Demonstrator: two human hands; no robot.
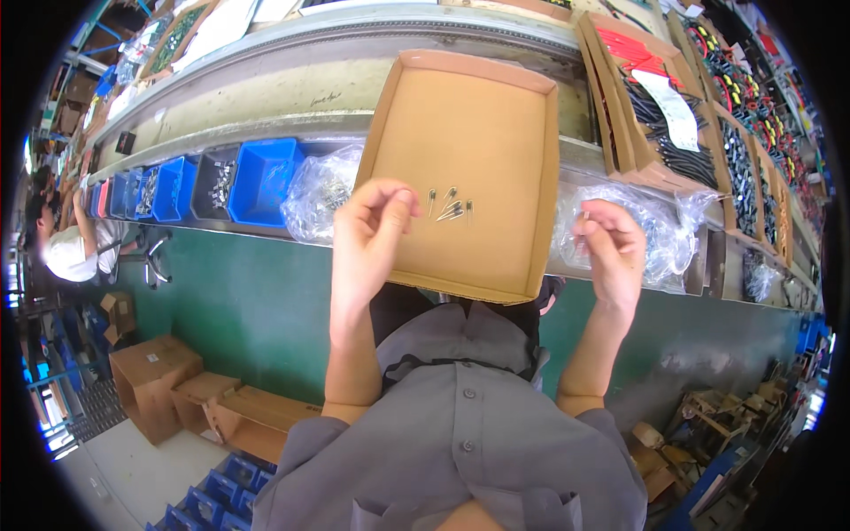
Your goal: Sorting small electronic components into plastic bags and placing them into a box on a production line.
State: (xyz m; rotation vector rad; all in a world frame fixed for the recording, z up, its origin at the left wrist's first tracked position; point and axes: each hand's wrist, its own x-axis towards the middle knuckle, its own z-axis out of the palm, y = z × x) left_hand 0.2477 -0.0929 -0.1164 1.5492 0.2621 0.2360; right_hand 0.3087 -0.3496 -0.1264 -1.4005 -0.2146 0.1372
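A shallow cardboard tray (469,106) rests in front of me, its near edge overhanging the bench. Several small, slender metal parts (452,210) lie loosely together on its bottom. At the tray's left rim my left hand (370,234) is raised, fingers curled and thumb against the index finger; whatever it may hold is hidden. My right hand (613,252) is held apart from the tray, to its right, over a clear plastic bag (660,239). Its thumb and fingertips pinch together, with a tiny pale bit at the tips, too small to name.
Left of the tray lies another clear bag of small parts (320,190), then a row of blue and black bins (264,181). Cardboard boxes of red and black cables (660,115) stand at the right. A seated person (75,248) is far left; cartons (155,380) sit on the floor.
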